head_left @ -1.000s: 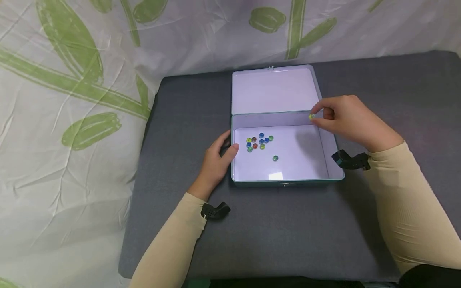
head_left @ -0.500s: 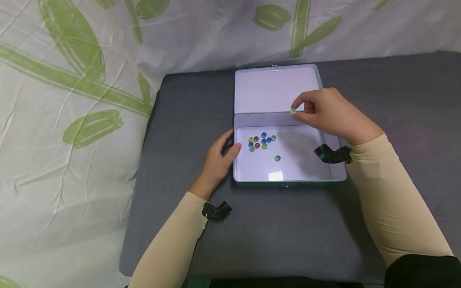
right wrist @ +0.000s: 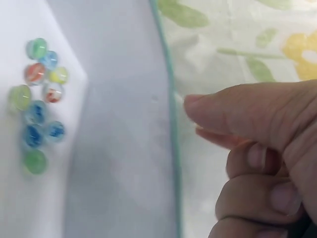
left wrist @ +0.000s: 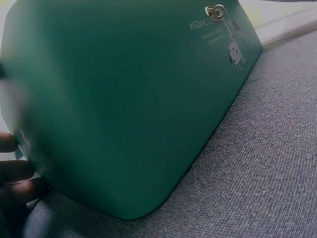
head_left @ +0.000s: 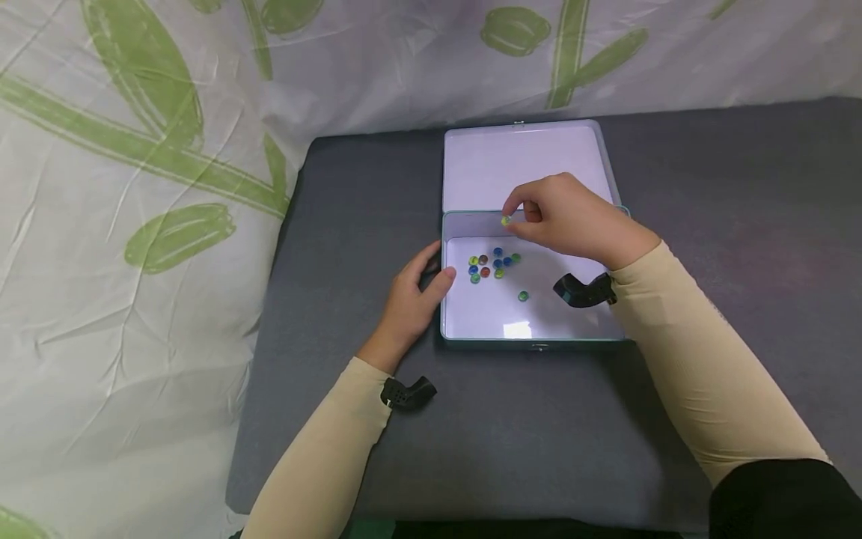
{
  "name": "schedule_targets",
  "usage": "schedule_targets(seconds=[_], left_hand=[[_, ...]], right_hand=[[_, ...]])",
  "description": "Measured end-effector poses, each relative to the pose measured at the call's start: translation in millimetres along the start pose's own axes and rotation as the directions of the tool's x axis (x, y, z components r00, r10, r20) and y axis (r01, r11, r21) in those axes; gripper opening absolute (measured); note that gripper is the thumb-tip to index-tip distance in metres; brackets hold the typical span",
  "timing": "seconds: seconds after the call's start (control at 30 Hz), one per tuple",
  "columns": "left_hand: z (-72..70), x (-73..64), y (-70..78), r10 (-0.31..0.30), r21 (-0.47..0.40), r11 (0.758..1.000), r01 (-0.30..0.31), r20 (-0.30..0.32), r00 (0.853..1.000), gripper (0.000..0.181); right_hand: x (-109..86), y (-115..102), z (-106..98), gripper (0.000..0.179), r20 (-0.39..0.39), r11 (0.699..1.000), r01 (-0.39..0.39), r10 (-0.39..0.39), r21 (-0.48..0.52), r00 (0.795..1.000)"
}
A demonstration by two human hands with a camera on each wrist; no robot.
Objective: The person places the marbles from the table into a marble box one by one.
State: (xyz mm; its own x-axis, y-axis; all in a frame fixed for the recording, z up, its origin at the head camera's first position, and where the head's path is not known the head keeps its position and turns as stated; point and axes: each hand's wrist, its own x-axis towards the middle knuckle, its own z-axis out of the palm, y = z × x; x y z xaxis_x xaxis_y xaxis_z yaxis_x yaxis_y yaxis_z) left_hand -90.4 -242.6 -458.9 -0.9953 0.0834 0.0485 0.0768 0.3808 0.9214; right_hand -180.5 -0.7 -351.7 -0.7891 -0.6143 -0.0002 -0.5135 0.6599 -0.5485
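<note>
A green tin box (head_left: 471, 340) with a white inside stands on the table, its lid (head_left: 478, 165) folded back. Several glass marbles (head_left: 498, 263) in blue, green, yellow and red lie inside, grouped in the left half. One green marble (head_left: 523, 296) sits apart, nearer the front wall. My left hand (head_left: 412, 307) holds the box's left wall, thumb over the rim and fingers outside; its fingers (left wrist: 17, 171) show against the green side. Above the back of the box my right hand (head_left: 572, 217) pinches a yellow-green marble (head_left: 506, 220) between thumb and index finger.
Dark grey cloth covers the table (head_left: 350, 449). A white curtain (head_left: 377, 82) with green leaf patterns hangs behind and along the left. A black wrist camera (head_left: 584, 290) on the right arm overlaps the box's right part in the head view.
My right hand has moved left across the box, from its right wall to above the back middle, carrying the yellow-green marble. The left hand has kept its place on the box.
</note>
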Motion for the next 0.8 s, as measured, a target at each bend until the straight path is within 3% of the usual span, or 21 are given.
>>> schedule_targets(seconds=[0.43,0.8], left_hand=[[-1.7,-1.5,0.4,0.008,0.008,1.0,-0.008,-0.008,1.0,0.062],[-0.9,-1.2,-0.6,0.016,0.026,1.0,-0.015,-0.008,1.0,0.068]], right_hand=[[15.7,7,33,0.012,0.191,1.0,-0.016,0.011,0.023,0.982],[16.8,9,42,0.012,0.233,1.0,-0.004,0.0,0.015,0.972]])
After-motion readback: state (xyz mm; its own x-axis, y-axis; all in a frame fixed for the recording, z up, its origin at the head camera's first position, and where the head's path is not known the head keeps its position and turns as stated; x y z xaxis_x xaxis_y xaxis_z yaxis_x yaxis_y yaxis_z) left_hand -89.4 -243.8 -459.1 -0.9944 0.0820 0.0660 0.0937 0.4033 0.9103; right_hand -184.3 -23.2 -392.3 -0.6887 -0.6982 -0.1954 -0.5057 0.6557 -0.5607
